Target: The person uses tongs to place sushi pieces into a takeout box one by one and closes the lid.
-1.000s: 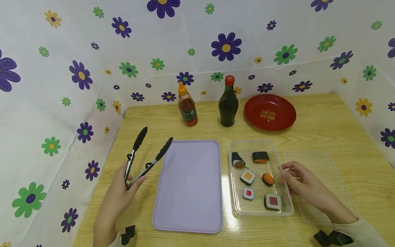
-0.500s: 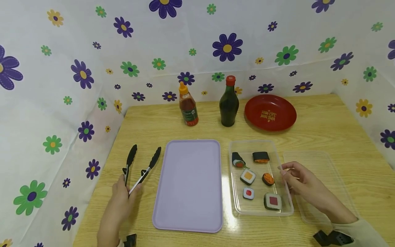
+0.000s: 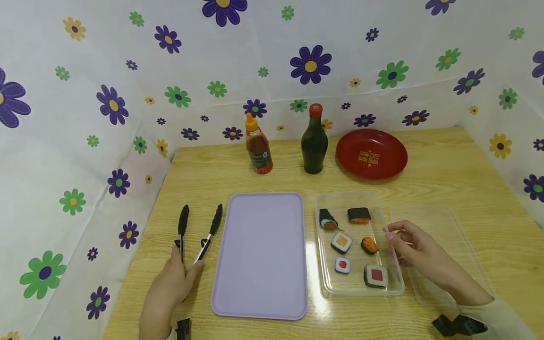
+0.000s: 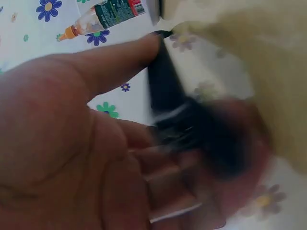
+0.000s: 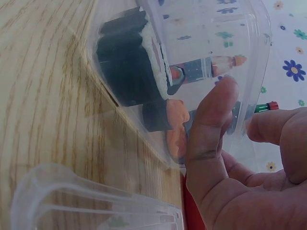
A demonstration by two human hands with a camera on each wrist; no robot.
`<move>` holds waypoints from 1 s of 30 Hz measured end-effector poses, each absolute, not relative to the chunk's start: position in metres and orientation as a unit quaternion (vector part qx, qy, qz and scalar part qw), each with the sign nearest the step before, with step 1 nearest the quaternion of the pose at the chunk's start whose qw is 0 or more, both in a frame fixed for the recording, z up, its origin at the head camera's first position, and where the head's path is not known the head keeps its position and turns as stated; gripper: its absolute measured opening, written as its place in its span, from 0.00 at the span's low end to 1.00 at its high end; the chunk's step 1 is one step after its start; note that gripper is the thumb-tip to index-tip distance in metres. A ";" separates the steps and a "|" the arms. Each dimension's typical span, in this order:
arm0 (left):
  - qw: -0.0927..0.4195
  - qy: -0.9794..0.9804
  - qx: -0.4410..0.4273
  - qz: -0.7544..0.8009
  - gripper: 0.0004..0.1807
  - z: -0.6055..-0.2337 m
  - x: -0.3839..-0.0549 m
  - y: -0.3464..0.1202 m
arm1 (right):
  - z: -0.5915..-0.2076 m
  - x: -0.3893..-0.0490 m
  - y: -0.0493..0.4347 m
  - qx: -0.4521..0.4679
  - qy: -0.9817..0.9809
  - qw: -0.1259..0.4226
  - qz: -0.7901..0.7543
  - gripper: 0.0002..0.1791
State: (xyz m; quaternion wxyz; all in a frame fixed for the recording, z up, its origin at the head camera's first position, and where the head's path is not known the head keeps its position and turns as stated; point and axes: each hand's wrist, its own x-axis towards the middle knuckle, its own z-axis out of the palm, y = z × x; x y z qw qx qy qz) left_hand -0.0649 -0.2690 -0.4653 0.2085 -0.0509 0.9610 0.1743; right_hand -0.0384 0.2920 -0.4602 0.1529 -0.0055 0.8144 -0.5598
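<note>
My left hand grips black-tipped metal tongs, whose two arms spread apart and point away, left of the lilac tray. In the left wrist view, a dark part of the tongs lies between thumb and blurred fingers. My right hand pinches the right wall of a clear plastic box between thumb and finger. Several toy sushi pieces lie inside, among them a square roll with a red centre, an orange-topped piece and a cone-shaped hand roll.
A clear lid lies right of the box, partly under my right forearm. Along the back stand a red sauce bottle with a yellow cap, a dark green bottle and a red plate. Flowered cloth hangs behind.
My left hand has brought the tongs down and nearer to me, beside the tray, and their arms still stand apart. The right hand and the box have stayed in place.
</note>
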 end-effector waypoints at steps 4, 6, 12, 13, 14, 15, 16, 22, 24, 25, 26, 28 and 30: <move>0.207 0.967 -0.048 0.141 0.54 -0.461 -0.066 -0.266 | -0.461 -0.036 0.293 0.001 0.814 0.158 -0.560 0.22; 0.212 0.967 -0.055 0.127 0.53 -0.457 -0.065 -0.263 | -0.461 -0.035 0.294 0.002 0.814 0.160 -0.559 0.22; 0.183 0.975 -0.084 0.099 0.53 -0.436 -0.061 -0.244 | -0.462 -0.032 0.300 -0.029 0.805 0.146 -0.574 0.20; 0.169 0.978 -0.075 0.102 0.52 -0.431 -0.062 -0.238 | -0.462 -0.032 0.302 -0.036 0.802 0.143 -0.579 0.19; 0.151 0.981 -0.060 0.109 0.51 -0.427 -0.062 -0.231 | -0.462 -0.031 0.305 -0.044 0.798 0.141 -0.584 0.18; 0.128 0.983 -0.041 0.122 0.49 -0.423 -0.063 -0.223 | -0.461 -0.030 0.308 -0.051 0.797 0.138 -0.586 0.17; 0.106 0.984 -0.015 0.145 0.47 -0.420 -0.065 -0.213 | -0.460 -0.029 0.311 -0.057 0.795 0.134 -0.589 0.16; 0.016 0.907 0.176 0.383 0.27 -0.406 -0.072 -0.130 | -0.455 -0.025 0.339 -0.059 0.810 0.086 -0.577 0.16; 0.018 0.860 0.244 0.449 0.24 -0.401 -0.071 -0.097 | -0.454 -0.025 0.349 -0.058 0.814 0.064 -0.574 0.18; 0.023 0.835 0.279 0.473 0.24 -0.398 -0.070 -0.080 | -0.453 -0.024 0.354 -0.055 0.816 0.054 -0.572 0.18; 0.034 0.812 0.313 0.492 0.24 -0.396 -0.069 -0.064 | -0.452 -0.024 0.358 -0.051 0.822 0.043 -0.566 0.18; 0.072 0.769 0.374 0.513 0.27 -0.391 -0.066 -0.032 | -0.451 -0.022 0.367 -0.046 0.829 0.022 -0.557 0.20; 0.136 0.739 0.412 0.516 0.32 -0.386 -0.062 -0.003 | -0.450 -0.019 0.373 -0.030 0.845 0.005 -0.534 0.20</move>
